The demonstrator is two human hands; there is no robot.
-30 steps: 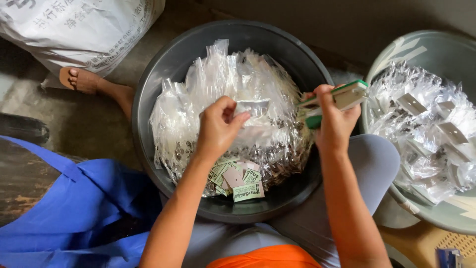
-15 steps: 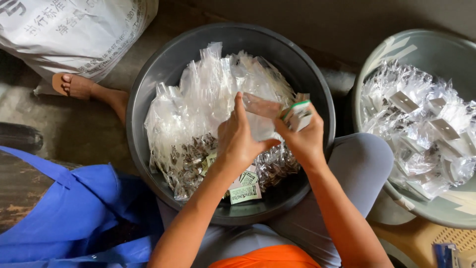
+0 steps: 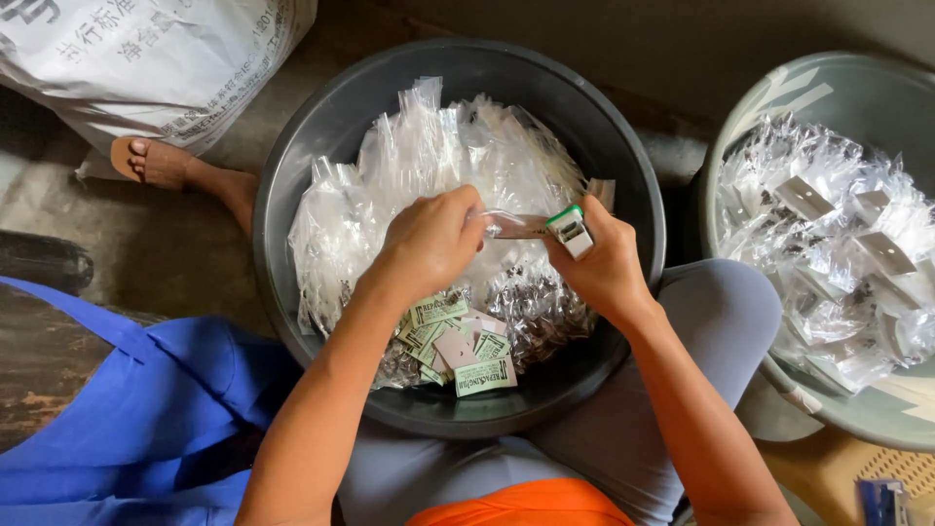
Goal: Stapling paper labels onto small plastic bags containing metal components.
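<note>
A dark round basin (image 3: pixel 623 156) on my lap holds a heap of small clear plastic bags (image 3: pixel 438 156) and a pile of small green-printed paper labels (image 3: pixel 458 351) at its near side. My left hand (image 3: pixel 429 244) pinches one clear bag (image 3: pixel 511 226) above the heap. My right hand (image 3: pixel 604 268) grips a small white and green stapler (image 3: pixel 570 232) whose jaw meets the edge of that bag. Both hands are close together over the basin's middle.
A grey-green basin (image 3: pixel 769 97) at the right holds filled clear bags with card tops (image 3: pixel 838 244). A white printed sack (image 3: pixel 146 58) lies at top left, with a sandalled foot (image 3: pixel 156 164) beside it. Blue cloth (image 3: pixel 127 419) lies at lower left.
My right hand brought the stapler from the basin's right rim to the middle. My left hand lifted a clear bag to meet it, and the hands have closed together.
</note>
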